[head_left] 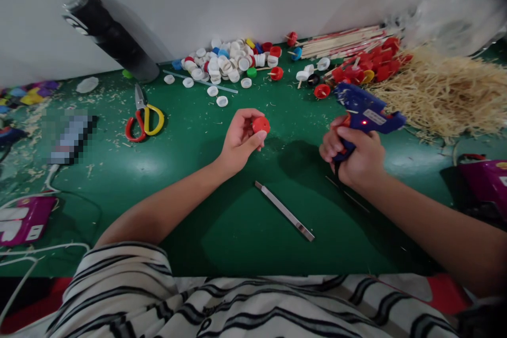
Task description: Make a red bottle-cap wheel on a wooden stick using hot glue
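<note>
The left hand (236,143) is pinching the red bottle cap (261,125) between its fingers, apparently leaving its face exposed, while at the cap's three o'clock the right hand (362,161) is wrapping its fingers around the blue glue gun (356,103), seemingly for trigger control.

The worktop (194,127) gave room between scissors (144,119) and left hand (240,139); caps (229,66), bottle (119,42) and straw (443,90) blocked the back, the knife (284,211) the front.

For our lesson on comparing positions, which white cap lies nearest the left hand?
The front-most cap, just beyond the left hand; the other white caps all lie farther back.
</note>
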Demonstrator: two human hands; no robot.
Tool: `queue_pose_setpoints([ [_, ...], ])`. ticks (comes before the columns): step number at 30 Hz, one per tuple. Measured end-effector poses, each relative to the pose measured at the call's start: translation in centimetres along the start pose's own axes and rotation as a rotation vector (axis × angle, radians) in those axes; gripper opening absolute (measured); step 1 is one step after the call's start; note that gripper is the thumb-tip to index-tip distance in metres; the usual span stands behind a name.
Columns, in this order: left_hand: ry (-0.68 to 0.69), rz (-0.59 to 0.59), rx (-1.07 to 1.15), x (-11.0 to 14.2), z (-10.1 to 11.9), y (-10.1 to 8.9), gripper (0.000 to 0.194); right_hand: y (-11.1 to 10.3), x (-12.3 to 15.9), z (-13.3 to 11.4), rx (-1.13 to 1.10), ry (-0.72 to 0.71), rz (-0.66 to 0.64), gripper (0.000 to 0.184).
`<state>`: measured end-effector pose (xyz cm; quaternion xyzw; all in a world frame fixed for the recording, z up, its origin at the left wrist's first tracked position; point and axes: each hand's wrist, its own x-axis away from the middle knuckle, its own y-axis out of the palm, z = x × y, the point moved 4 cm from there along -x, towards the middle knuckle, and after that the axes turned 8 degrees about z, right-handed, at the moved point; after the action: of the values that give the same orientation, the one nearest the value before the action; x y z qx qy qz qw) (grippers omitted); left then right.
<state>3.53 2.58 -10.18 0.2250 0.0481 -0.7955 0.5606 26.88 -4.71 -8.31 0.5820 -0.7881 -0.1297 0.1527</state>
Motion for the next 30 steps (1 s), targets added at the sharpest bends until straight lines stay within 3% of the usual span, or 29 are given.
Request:
queue_pose_setpoints([
  [7, 0.01, -0.041, -0.08, 0.0, 0.2, 0.2, 0.045, 0.0, 0.2, -0.3, 0.046, -0.074, 0.063, 0.014],
  [20, 0.014, -0.088, -0.17, 0.5, 0.6, 0.8, 0.05, 0.2, 0.7, 0.0, 0.075, -0.103, -0.093, 0.017],
  [26, 0.081, -0.076, -0.297, 1.1, 4.4, 1.0, 0.045, 0.4, 0.8, 0.1, 0.042, -0.093, -0.125, 0.018],
  [30, 0.064, -0.173, -0.335, 1.8, 7.3, 1.8, 0.043, 0.2, 0.8, 0.2, 0.015, -0.084, -0.135, 0.016],
])
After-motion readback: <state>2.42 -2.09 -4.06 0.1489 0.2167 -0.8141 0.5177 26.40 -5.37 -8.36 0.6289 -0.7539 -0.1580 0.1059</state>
